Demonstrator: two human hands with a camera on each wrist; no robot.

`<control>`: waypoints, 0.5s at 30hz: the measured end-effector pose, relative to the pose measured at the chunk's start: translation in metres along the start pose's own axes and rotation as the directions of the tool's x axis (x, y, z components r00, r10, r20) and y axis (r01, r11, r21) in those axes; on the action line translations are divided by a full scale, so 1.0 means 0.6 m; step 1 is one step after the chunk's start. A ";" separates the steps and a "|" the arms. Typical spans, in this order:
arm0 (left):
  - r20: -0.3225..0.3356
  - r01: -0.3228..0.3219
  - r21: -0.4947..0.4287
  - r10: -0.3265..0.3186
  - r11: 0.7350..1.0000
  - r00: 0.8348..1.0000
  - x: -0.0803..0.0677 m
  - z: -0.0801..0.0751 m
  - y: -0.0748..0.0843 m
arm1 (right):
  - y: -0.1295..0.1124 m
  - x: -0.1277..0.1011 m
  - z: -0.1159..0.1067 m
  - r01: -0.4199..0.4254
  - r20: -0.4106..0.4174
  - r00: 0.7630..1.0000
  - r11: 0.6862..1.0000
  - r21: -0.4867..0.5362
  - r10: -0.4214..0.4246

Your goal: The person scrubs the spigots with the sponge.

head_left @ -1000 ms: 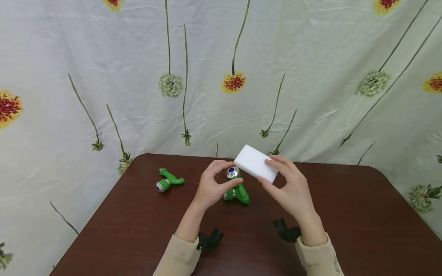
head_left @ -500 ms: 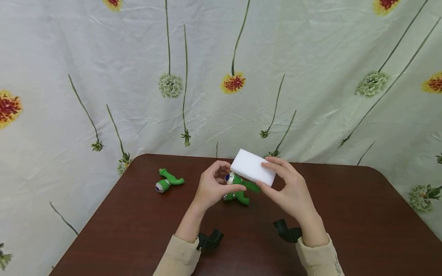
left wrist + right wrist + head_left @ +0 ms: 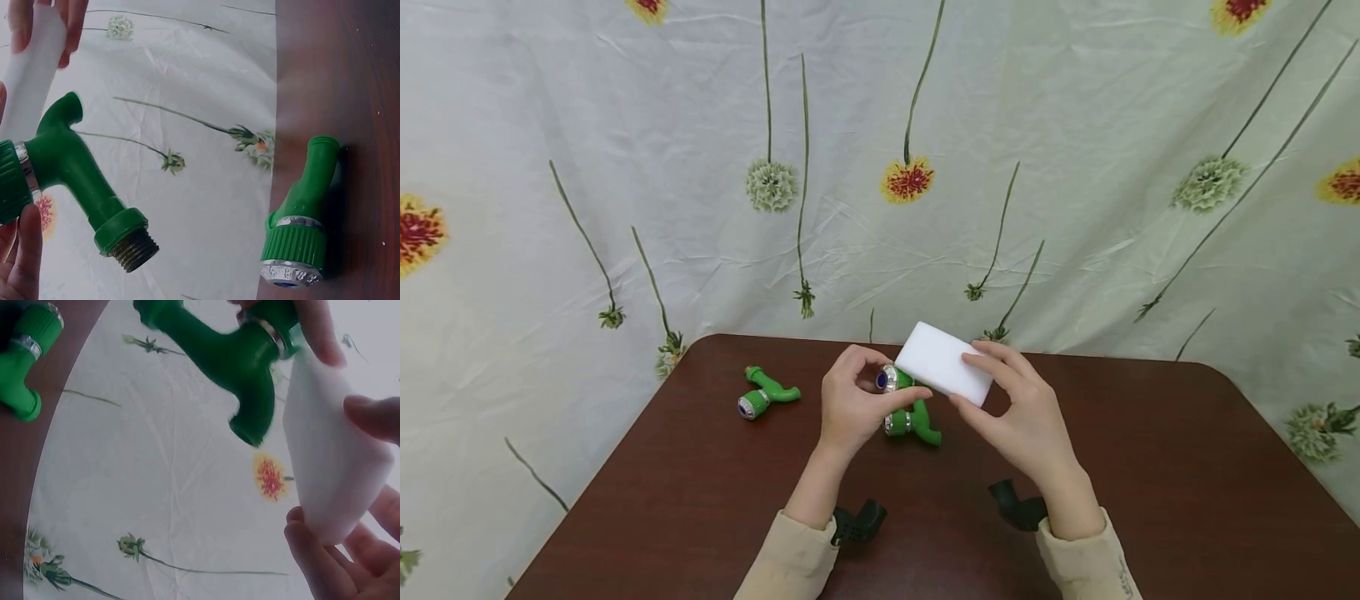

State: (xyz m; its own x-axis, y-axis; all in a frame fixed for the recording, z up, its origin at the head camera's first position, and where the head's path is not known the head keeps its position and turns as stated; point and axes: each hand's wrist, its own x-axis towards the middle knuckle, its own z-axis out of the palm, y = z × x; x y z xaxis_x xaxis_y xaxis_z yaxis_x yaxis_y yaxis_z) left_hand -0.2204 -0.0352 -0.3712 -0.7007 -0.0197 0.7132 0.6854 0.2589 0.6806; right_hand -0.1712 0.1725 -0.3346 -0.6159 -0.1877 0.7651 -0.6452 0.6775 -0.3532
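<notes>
My left hand (image 3: 853,404) holds a green plastic tap (image 3: 72,159) by its ribbed handle, which has a silver cap with a blue centre. Its threaded inlet and curved spout show in the left wrist view. In my right hand (image 3: 1030,412) is a white block-shaped sponge (image 3: 942,360), pinched between thumb and fingers. The sponge sits against or very near the handle side of the held tap (image 3: 231,362); whether they touch is hard to tell. Both hands are raised above the table.
A second green tap (image 3: 916,425) lies on the dark brown table (image 3: 1150,467) just beyond the hands. Farther left lies another green tap (image 3: 765,394). Behind the table hangs a pale flowered cloth (image 3: 700,150). Black mounts (image 3: 861,521) sit at both wrists.
The held tap has turned in my left hand, its capped knob swinging from facing the head camera to pointing left. The sponge has shifted slightly left and down with my right hand.
</notes>
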 end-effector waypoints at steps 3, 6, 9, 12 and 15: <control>-0.033 -0.018 -0.018 0.017 1.000 0.999 0.000 0.001 -0.003 | 0.000 0.000 0.004 0.010 0.013 1.000 1.000 -0.013 -0.010; -0.053 -0.020 -0.026 0.018 0.999 0.998 0.000 0.000 -0.003 | 0.002 0.000 0.004 -0.034 -0.037 0.999 0.998 -0.046 0.033; -0.059 -0.005 -0.012 0.004 1.000 0.998 0.000 0.001 -0.002 | 0.002 0.000 0.004 -0.067 -0.073 0.995 0.997 -0.035 0.065; -0.060 0.004 -0.003 -0.004 1.000 0.998 0.000 0.000 0.003 | 0.000 0.000 0.005 -0.041 -0.046 0.998 0.999 0.007 0.041; -0.067 -0.014 0.002 0.014 1.000 0.998 0.002 -0.003 0.022 | -0.002 0.000 0.007 -0.006 -0.010 1.000 1.000 0.024 0.006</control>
State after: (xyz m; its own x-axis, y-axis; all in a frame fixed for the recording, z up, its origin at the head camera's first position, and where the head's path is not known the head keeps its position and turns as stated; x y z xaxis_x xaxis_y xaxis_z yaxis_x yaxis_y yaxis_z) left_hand -0.2119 -0.0334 -0.3608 -0.6758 -0.0810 0.7326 0.6949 0.2615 0.6699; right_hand -0.1723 0.1688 -0.3367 -0.6150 -0.1764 0.7685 -0.6524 0.6613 -0.3702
